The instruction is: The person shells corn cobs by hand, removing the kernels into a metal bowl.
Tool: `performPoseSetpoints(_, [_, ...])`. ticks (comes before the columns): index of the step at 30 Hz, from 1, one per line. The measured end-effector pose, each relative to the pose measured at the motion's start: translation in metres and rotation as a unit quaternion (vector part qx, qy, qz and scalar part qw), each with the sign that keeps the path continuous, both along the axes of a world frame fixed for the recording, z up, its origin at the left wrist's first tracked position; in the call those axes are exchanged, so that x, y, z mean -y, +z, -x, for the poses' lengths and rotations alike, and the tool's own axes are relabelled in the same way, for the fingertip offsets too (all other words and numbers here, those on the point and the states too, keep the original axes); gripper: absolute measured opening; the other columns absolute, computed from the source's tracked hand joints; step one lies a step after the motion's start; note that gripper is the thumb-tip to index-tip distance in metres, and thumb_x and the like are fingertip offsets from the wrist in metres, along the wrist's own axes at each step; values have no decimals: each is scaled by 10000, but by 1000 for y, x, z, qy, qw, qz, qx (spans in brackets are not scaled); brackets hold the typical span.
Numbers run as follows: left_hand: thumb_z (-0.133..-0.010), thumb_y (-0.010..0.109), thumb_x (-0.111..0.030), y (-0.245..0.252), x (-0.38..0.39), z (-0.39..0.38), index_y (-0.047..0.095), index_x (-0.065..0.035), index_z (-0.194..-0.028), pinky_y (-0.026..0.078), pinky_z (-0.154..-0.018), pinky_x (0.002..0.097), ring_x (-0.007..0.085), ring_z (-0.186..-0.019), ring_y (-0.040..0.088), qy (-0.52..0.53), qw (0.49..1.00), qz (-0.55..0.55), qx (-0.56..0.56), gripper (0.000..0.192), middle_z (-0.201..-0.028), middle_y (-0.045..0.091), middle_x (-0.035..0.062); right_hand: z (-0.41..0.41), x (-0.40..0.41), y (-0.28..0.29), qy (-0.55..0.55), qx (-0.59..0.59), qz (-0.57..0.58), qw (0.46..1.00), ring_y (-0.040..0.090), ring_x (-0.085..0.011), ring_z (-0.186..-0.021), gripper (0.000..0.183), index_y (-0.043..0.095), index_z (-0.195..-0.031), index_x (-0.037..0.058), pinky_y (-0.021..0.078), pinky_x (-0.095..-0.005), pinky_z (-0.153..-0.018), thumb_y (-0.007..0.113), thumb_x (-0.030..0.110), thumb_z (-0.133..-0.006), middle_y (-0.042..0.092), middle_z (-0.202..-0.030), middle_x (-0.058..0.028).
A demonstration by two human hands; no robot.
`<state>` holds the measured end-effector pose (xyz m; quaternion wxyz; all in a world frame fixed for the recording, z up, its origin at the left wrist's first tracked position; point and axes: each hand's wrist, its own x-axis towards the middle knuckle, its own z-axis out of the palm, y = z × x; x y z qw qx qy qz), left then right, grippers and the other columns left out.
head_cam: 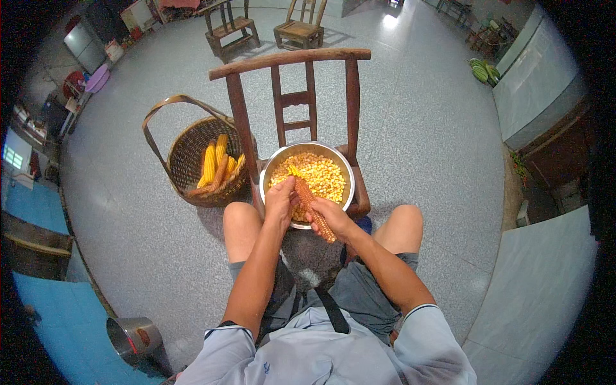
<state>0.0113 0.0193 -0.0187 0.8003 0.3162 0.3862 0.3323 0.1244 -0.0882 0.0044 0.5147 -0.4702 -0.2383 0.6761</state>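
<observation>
A mostly stripped corn cob, reddish brown with yellow kernels left at its far tip, slants over a metal bowl. My right hand is wrapped around its near end. At the kernelled tip, my left hand grips the cob with the thumb on top; some of its fingers are hidden. Loose yellow corn kernels fill much of the bowl. Under the bowl is the seat of a dark wooden chair, its backrest on the far side.
Left of the chair stands a woven basket with a tall handle, holding several corn cobs. Two wooden chairs are farther off. A metal pot lies at lower left; watermelons rest by the right wall.
</observation>
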Motion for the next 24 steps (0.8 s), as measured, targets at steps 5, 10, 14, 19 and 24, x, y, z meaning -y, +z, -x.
performPoseSetpoints(5, [-877, 535, -270, -1, -1, 0, 593, -45, -924, 463, -668, 253, 143, -774, 583, -5, 1000, -4, 3, 236, -872, 625, 48, 1, 0, 5, -6, 0, 0, 1000, 487, -77, -471, 207, 462, -954, 46, 403, -203, -371, 369, 227, -918, 516, -687, -15])
performPoseSetpoints(10, [-860, 549, -274, 9, 2, -2, 564, -41, -966, 461, -682, 266, 159, -799, 574, -1, 1000, 2, 22, 256, -899, 611, 62, 0, 0, 6, -7, 9, 0, 1000, 486, -82, -469, 204, 459, -948, 46, 403, -207, -370, 370, 227, -917, 514, -687, -18])
performPoseSetpoints(14, [-836, 528, -217, 16, 2, -5, 534, -53, -930, 448, -653, 260, 153, -739, 556, 38, 997, 55, 26, 190, -832, 589, 56, -1, 1, 6, -14, 12, -3, 1000, 488, -82, -476, 205, 459, -936, 49, 401, -206, -374, 375, 235, -914, 515, -695, -19])
performPoseSetpoints(19, [-828, 519, -174, 5, -3, 1, 519, -69, -865, 436, -624, 259, 130, -687, 539, 37, 996, 74, 43, 112, -780, 572, 40, 0, -1, -2, -4, 30, -19, 999, 487, -78, -478, 212, 463, -951, 55, 398, -202, -383, 381, 246, -911, 515, -696, -15])
performPoseSetpoints(24, [-864, 519, -245, 8, -2, -3, 525, -58, -878, 451, -646, 275, 141, -714, 549, 52, 995, 78, 44, 188, -804, 578, 52, 1, -2, -6, -8, 60, -18, 998, 482, -67, -478, 203, 476, -937, 61, 394, -197, -389, 393, 243, -908, 509, -689, -4])
